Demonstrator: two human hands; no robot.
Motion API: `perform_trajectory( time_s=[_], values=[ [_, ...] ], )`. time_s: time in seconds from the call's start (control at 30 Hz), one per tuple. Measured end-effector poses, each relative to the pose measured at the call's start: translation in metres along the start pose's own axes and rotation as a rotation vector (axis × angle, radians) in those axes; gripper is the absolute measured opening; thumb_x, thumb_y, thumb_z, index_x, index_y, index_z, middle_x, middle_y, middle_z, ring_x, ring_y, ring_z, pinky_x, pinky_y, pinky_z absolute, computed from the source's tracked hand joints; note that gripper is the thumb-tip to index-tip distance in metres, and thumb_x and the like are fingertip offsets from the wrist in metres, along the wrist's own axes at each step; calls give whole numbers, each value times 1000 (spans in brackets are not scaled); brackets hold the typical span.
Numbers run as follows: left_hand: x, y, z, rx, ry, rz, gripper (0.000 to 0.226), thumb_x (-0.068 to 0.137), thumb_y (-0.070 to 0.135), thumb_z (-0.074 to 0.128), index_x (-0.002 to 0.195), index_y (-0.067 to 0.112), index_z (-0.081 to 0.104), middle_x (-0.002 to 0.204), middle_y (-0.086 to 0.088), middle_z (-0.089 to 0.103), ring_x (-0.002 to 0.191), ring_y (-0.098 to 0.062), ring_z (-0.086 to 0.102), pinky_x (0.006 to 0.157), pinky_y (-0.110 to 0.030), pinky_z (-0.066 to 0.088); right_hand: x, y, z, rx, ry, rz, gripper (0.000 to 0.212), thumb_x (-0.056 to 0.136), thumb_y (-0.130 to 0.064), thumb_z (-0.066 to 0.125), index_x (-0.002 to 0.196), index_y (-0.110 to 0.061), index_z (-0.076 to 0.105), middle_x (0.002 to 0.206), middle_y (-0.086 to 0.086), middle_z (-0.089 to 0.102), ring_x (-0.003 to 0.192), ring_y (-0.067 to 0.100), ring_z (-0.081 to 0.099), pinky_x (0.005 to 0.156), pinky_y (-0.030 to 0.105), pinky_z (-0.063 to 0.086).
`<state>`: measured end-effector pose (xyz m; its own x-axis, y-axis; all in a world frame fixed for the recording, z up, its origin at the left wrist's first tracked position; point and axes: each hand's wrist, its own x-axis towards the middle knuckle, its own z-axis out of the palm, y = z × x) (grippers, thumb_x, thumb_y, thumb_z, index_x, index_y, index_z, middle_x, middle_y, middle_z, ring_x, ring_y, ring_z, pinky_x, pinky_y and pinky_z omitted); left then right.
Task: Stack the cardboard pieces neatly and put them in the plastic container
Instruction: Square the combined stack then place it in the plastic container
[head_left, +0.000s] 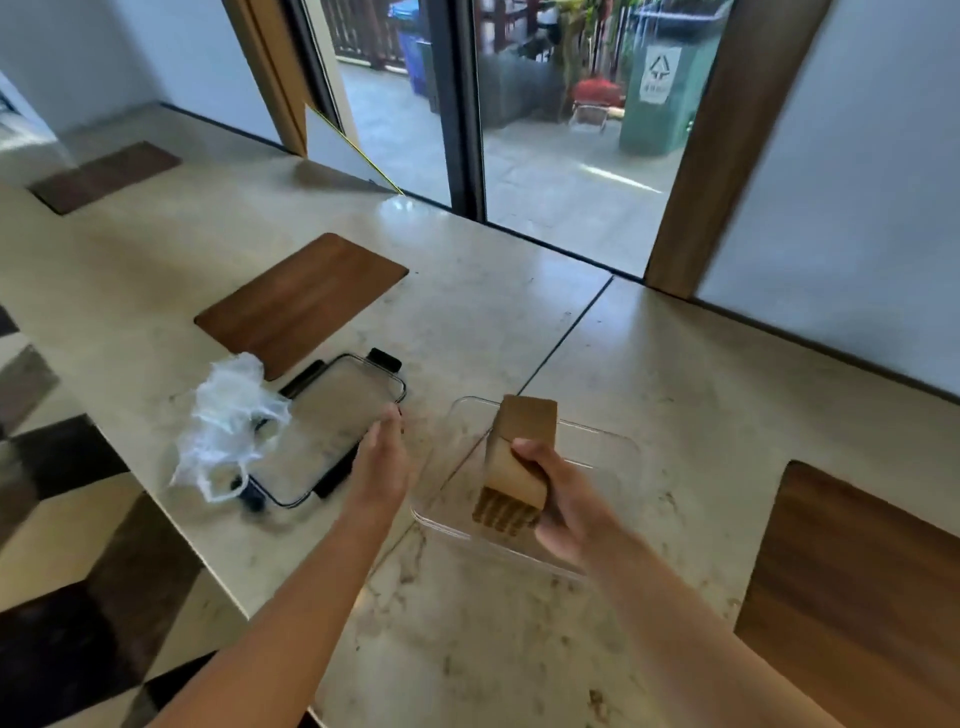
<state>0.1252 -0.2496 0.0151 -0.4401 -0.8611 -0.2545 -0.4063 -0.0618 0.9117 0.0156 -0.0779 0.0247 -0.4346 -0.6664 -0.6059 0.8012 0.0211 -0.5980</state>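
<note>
My right hand (563, 506) grips a stack of brown cardboard pieces (519, 452), held tilted on edge over the clear plastic container (613, 447). The stack's lower end points toward me and its far end reaches over the container's back left part. The container stands open on the marble table, and I cannot tell if the stack touches its floor. My left hand (382, 460) hovers with straight fingers between the container and its lid (332, 431), holding nothing. The clear lid with black clips lies flat to the left.
A crumpled clear plastic bag (228, 421) lies on the lid's left end. Wooden inlays sit in the table (467, 623) at the middle (301, 301) and right (857, 597). The table's left edge drops to a patterned floor. Glass doors stand behind.
</note>
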Motion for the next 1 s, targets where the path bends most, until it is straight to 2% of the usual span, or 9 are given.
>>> perform_trajectory(
  time_s=[0.13, 0.2, 0.23, 0.37, 0.5, 0.63, 0.8, 0.93, 1.0],
  values=[
    [25, -14, 3, -229, -289, -169, 76, 105, 63, 12, 121, 18, 70, 133, -7, 67, 118, -16, 61, 105, -33, 41, 30, 18, 17, -61, 53, 25, 50, 65, -28, 83, 108, -6, 73, 93, 14, 75, 81, 28, 72, 84, 44, 57],
    [30, -17, 4, -292, -405, -193, 84, 103, 67, 8, 99, 26, 82, 112, 3, 80, 104, -6, 72, 94, -26, 49, 46, 23, 28, -63, 78, 31, 46, 66, -28, 85, 104, -6, 74, 89, 14, 77, 74, 26, 74, 75, 40, 60],
    [30, -16, 7, -335, -447, -226, 85, 101, 69, 9, 97, 26, 82, 105, 5, 82, 101, -4, 74, 88, -24, 53, 51, 25, 31, -70, 88, 26, 42, 70, -28, 84, 104, -5, 75, 89, 14, 78, 73, 26, 75, 70, 39, 61],
    [35, -16, 11, -465, -579, -301, 88, 97, 75, 12, 108, 17, 78, 111, -11, 80, 104, -18, 76, 79, -28, 61, 68, 31, 39, -97, 132, -18, 21, 80, -24, 82, 89, -5, 79, 84, 16, 78, 67, 25, 76, 55, 31, 60],
    [36, -18, 10, -354, -652, -219, 75, 95, 75, 24, 111, 26, 78, 112, -5, 80, 106, -17, 75, 79, -26, 60, 75, 37, 36, -167, 163, -50, 29, 84, -24, 80, 103, -4, 76, 90, 13, 80, 77, 23, 76, 67, 32, 61],
    [39, -22, 15, -118, -662, -70, 33, 109, 44, 32, 112, 31, 63, 108, 0, 72, 91, 4, 71, 73, -13, 52, 79, 37, 42, -223, 222, -72, 48, 81, -29, 84, 118, -3, 69, 100, 15, 80, 84, 24, 78, 62, 32, 60],
    [40, -25, 16, -66, -649, -60, 29, 106, 44, 33, 120, 42, 58, 120, 0, 71, 111, -14, 68, 98, -34, 55, 78, 35, 43, -345, 285, -63, 66, 63, -44, 87, 118, -11, 70, 96, 6, 82, 80, 18, 79, 58, 26, 58],
    [41, -21, 16, -77, -639, -86, 26, 102, 42, 39, 121, 37, 57, 121, -6, 70, 112, -21, 68, 95, -38, 58, 78, 27, 38, -429, 230, -17, 48, 74, -39, 87, 113, -15, 73, 93, 1, 83, 84, 16, 79, 66, 26, 59],
    [42, -19, 17, -68, -632, -101, 25, 109, 35, 38, 130, 31, 51, 119, -3, 69, 107, -17, 68, 82, -27, 57, 77, 24, 34, -460, 221, 0, 38, 78, -38, 85, 106, -14, 76, 93, 2, 83, 90, 19, 79, 78, 30, 61]
  ],
)
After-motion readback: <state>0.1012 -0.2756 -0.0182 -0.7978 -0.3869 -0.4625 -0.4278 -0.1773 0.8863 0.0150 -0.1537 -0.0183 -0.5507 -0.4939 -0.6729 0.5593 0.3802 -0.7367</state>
